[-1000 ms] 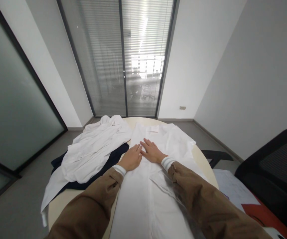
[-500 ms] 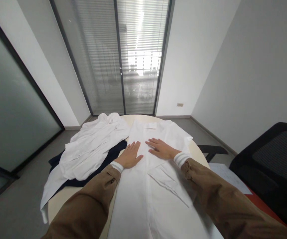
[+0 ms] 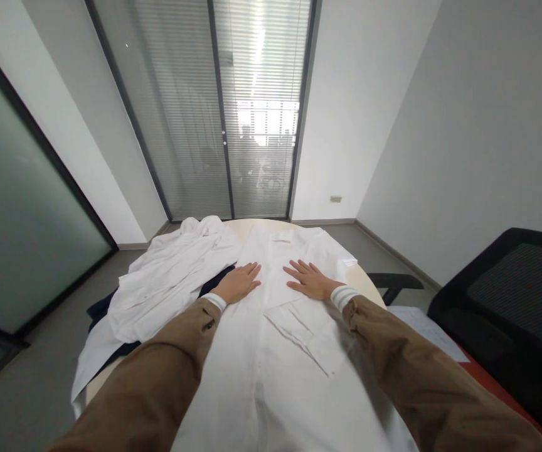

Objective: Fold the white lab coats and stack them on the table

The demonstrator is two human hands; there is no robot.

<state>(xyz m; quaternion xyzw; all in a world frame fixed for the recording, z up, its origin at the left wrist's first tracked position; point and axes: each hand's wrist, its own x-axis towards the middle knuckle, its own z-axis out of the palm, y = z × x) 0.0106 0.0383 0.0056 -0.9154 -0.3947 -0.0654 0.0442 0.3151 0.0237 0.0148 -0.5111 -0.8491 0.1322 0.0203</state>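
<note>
Head view, sole item: one white garment (image 3: 247,326), spreading from the centre of the frame to its lower edge, lying largely flat on a pale round table (image 3: 367,285). One left hand (image 3: 239,282), left of centre: palm facing down, fingers spreading, resting on the garment's left part and pinching nothing. One right hand (image 3: 312,280), right of centre: likewise facing palm down with fingers fanning, resting on the cloth and gripping nothing; how hard either is pressing, one cannot tell. Two brown sleeves (image 3: 158,370), entering from the lower corners, striped cuffs showing at the wrists. One folded flap (image 3: 308,329), pointed and creased, lying on the garment below the right hand. One heap of white cloth (image 3: 177,270), left of centre, lying rumpled over a navy cloth (image 3: 212,284). At the right edge, a black mesh chair (image 3: 510,314) is standing; near it, a paper sheet (image 3: 426,326) is lying beside a red surface (image 3: 497,389). Upper centre: a blind-covered glass partition (image 3: 261,176). Step in hand, by judgement: the hands are apparently smoothing the garment's upper part. The next move is seemingly calling for open palms, light outward pressure and care around the flap's creases.
</note>
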